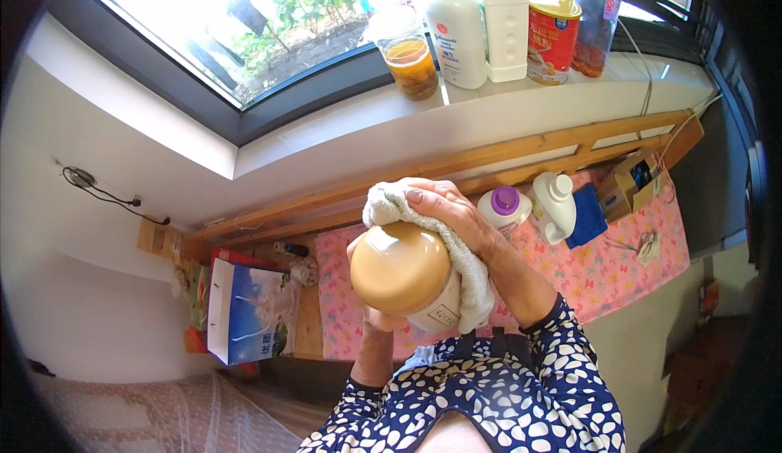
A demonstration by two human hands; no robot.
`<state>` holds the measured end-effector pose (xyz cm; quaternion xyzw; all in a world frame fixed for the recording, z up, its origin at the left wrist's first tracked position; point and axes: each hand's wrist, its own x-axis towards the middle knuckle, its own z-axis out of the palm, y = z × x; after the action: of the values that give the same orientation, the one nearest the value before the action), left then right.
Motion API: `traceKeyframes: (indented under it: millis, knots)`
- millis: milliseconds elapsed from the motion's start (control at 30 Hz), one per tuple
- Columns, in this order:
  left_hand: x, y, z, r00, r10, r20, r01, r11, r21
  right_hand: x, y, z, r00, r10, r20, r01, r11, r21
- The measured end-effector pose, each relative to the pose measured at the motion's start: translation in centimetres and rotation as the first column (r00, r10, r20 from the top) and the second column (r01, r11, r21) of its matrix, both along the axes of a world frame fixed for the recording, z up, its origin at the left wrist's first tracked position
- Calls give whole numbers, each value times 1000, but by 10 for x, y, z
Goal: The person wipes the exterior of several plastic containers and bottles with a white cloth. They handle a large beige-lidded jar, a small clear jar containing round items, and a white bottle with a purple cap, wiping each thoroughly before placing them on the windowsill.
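Note:
A round container with a tan lid [403,270] is held up close to the camera, lid toward me. My left hand [376,318] grips it from below, mostly hidden behind it. My right hand [448,208] presses a white cloth [472,278] over the container's top and right side. Both forearms wear dark blue sleeves with white spots.
Below lies a table with a pink patterned cloth [619,266], carrying a purple-capped bottle [505,206], a white bottle [554,206], a blue cloth [588,213] and a cardboard box [631,180]. A blue-and-white bag [244,310] stands left. The windowsill holds a jar [411,66], white bottles [458,36] and a red tin [552,37].

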<state>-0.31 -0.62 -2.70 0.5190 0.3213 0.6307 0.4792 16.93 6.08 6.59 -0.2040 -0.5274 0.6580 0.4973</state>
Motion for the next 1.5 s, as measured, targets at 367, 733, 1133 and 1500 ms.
traceKeyframes:
  millis: [367, 733, 1133, 1500]
  knots:
    - [-9, -4, -18, 995, 74, 66, -77, 996, 43, 3, -18, -56, 990, -125, 64, 128, 990, -58]
    - [-7, -1, -19, 994, 0, 113, -3, 1000, 18, -29, -55, -86, 751, -417, -511, -99, 695, -712]
    - [9, 31, -9, 938, 346, -11, -336, 917, 216, -20, -89, -134, 936, -350, 42, 341, 869, -359]
    - [32, 6, 4, 938, 337, -83, -316, 928, 199, -17, -93, -42, 349, -926, 144, 653, 351, 672]
